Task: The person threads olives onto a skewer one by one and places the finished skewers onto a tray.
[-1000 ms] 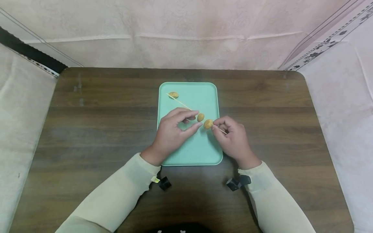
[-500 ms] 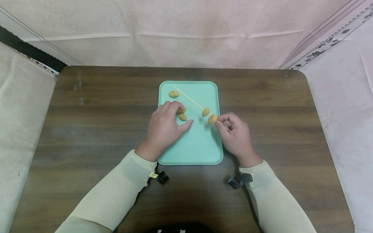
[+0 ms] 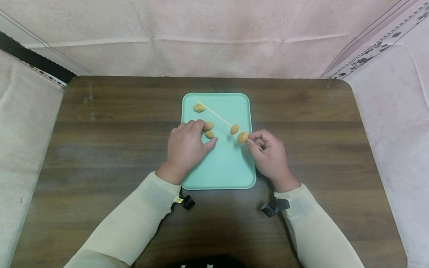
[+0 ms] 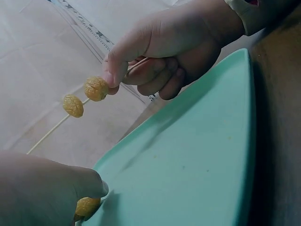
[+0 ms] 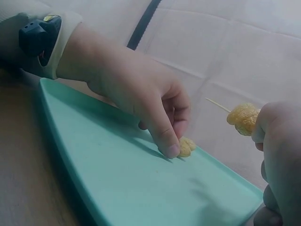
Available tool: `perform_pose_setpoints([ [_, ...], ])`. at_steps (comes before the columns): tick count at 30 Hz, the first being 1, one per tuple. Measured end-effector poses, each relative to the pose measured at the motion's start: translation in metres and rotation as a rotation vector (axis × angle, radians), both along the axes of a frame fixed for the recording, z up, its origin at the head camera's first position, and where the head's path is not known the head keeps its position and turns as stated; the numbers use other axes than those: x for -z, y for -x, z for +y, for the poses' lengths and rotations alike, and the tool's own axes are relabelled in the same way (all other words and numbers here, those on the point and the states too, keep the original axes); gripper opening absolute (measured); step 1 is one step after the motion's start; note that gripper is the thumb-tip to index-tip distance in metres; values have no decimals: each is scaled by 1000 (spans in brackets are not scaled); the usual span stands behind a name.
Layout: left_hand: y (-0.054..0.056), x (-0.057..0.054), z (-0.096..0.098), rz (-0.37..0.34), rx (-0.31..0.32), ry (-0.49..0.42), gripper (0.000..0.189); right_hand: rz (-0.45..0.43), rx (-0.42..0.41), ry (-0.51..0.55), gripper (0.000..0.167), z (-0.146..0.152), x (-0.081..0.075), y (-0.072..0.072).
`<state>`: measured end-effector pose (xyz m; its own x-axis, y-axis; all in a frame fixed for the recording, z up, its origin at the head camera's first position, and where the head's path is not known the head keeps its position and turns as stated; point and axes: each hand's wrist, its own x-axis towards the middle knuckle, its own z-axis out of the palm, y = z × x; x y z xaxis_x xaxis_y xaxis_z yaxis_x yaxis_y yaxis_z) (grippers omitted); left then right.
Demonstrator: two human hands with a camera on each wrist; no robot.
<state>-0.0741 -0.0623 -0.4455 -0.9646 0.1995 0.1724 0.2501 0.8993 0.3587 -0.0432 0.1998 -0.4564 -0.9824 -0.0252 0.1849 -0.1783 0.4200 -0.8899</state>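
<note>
In the head view my right hand [image 3: 269, 158] pinches a thin wooden skewer [image 3: 216, 114] between thumb and forefinger. Two wrinkled golden-yellow balls [image 3: 242, 137] are threaded on it, one right at my fingertips; its bare end points to the far left. My left hand [image 3: 187, 150] reaches down over the tray, thumb spread from the fingers. Two loose yellow balls [image 3: 209, 134] lie between them, the farther one partly behind my fingers. In the left wrist view one yellow ball [image 4: 88, 205] shows below my left thumb.
Another yellow ball [image 3: 199, 108] lies near the far left corner of the mint-green tray [image 3: 224, 178]. That tray sits on a dark wooden table [image 3: 117, 156], with pale cloth [image 3: 214, 41] hanging around it.
My left hand has let go of the skewer area and moved left to the loose balls. My right hand has shifted slightly away, still holding the skewer with its two balls.
</note>
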Motion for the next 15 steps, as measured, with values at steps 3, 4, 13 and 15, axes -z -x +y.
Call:
perform_pose_setpoints([
  [3,0,0,1,-2,1,2,36,3,1,-2,7,0,0,0],
  [4,0,1,1,-4,0,0,35,4,2,-2,7,0,0,0],
  [13,2,-2,-1,-45,-8,-154,28,-1,-7,12,6,-1,-2,0],
  [15,5,-5,-3,-65,-17,-269,27,-1,-9,12,6,-1,-2,-1],
])
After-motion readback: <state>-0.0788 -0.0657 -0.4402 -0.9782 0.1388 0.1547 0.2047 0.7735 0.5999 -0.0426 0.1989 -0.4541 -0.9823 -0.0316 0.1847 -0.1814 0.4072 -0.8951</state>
